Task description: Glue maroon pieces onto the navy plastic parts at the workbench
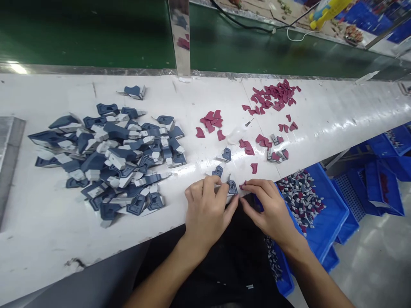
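Observation:
Near the front edge of the white table, my left hand (208, 207) has its thumb and fingers closed around a blue-grey part (232, 187) with a recess facing up. Just right of it, my right hand (268, 207) pinches a small maroon piece (243, 185) between its fingertips, apart from the blue part. Two more blue-grey parts (226, 154) lie beyond my left hand. Loose maroon pieces (248, 148) are scattered past my right hand, near a clear bottle with a thin tip (236, 134).
A large heap of blue-grey parts (112, 158) covers the left of the table (180, 98). A maroon pile (279, 94) lies at the back. Assembled pieces (278, 155) sit to the right. Below the edge stands a blue bin (334, 214) of parts. A metal tray (9, 162) is far left.

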A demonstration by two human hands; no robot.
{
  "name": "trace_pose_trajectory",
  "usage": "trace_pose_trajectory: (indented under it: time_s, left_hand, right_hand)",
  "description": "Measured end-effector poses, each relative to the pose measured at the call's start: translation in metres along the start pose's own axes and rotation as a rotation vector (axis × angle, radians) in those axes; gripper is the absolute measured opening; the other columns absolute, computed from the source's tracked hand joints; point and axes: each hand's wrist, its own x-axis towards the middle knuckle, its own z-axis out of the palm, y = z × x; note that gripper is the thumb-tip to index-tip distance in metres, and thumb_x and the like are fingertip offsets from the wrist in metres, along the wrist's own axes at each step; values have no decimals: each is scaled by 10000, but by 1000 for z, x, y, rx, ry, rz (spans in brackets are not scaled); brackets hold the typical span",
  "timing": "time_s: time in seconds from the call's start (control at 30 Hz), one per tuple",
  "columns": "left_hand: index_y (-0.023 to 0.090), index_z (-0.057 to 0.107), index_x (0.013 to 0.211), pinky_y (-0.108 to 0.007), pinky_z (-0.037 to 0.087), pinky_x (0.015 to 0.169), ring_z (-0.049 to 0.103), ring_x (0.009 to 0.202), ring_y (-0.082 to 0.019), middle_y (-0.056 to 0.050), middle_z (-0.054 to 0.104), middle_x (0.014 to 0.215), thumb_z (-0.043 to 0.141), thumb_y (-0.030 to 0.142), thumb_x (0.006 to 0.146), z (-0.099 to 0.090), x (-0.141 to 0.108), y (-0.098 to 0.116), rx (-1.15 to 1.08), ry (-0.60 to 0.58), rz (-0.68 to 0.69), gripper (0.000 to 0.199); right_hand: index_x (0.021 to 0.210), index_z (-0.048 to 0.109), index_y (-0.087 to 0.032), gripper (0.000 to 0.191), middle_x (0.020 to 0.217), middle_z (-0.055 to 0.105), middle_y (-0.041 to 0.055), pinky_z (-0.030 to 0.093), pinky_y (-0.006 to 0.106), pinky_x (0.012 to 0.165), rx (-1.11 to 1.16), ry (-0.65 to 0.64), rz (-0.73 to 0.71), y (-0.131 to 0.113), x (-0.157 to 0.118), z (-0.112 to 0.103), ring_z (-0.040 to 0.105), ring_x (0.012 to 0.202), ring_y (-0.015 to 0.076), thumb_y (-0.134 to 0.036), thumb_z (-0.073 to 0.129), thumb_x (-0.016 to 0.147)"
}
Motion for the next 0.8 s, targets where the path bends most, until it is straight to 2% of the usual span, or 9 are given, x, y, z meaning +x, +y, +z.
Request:
trace_pose_trajectory:
  time_s: [0.1,0.2,0.27,0.33,0.43,0.5,0.63,0.8]
  left_hand:
    - [173,750,993,-421,386,912,504,1079,-308,-132,678,1136,806,323,974,0,0,0,-3,4,2,161]
    - [176,749,987,-420,382,899,499,1076,-309,-127,677,1124,821,329,964,0,0,-1,-11,0,3,170]
    - [178,752,989,-419,377,888,498,1070,-309,-124,678,1123,837,326,952,0,0,-1,-24,-3,1,174]
    - [180,755,992,-420,373,881,498,1065,-310,-122,679,1124,855,323,934,0,0,-2,-32,-1,-4,184]
    - [181,756,987,-423,374,882,500,1060,-310,-119,680,1118,869,325,922,0,0,-2,-33,-2,-9,194]
    - [179,758,987,-423,379,887,506,1060,-309,-118,682,1116,869,321,924,-1,0,-1,-40,-8,-5,191]
    - [183,758,971,-420,385,896,515,1061,-304,-114,684,1108,863,307,933,-1,0,-1,-60,-3,-10,166]
    - [194,756,952,-424,387,907,513,1065,-300,-109,692,1106,832,289,961,1,-2,-1,-81,-4,-30,123]
  right_hand:
    - [1228,686,-212,178,1171,730,114,618,456,964,33,-14,-7,3,-9,0,695,1126,285,-152,723,1065]
    - [1081,714,-231,117,1037,741,62,620,383,890,136,72,51,-2,-8,-3,714,995,228,-115,711,1066]
    - [1038,746,-244,92,1009,756,42,622,346,866,269,140,185,-9,-3,-5,733,964,205,-154,740,1059]
    - [994,774,-255,51,948,768,23,632,310,795,461,186,391,-15,5,-6,745,880,183,-242,793,1039]
    - [941,794,-239,170,788,764,8,621,266,611,815,169,654,-19,17,-2,727,680,162,-383,880,969]
    - [908,795,-214,250,700,751,12,591,243,517,973,136,741,-18,23,3,707,593,158,-429,923,916]
    - [893,796,-186,326,593,699,2,517,203,429,999,82,798,-16,28,8,632,480,127,-468,960,869]
    - [906,794,-181,356,648,704,-1,433,173,403,912,32,807,-20,30,9,564,455,81,-497,953,871]
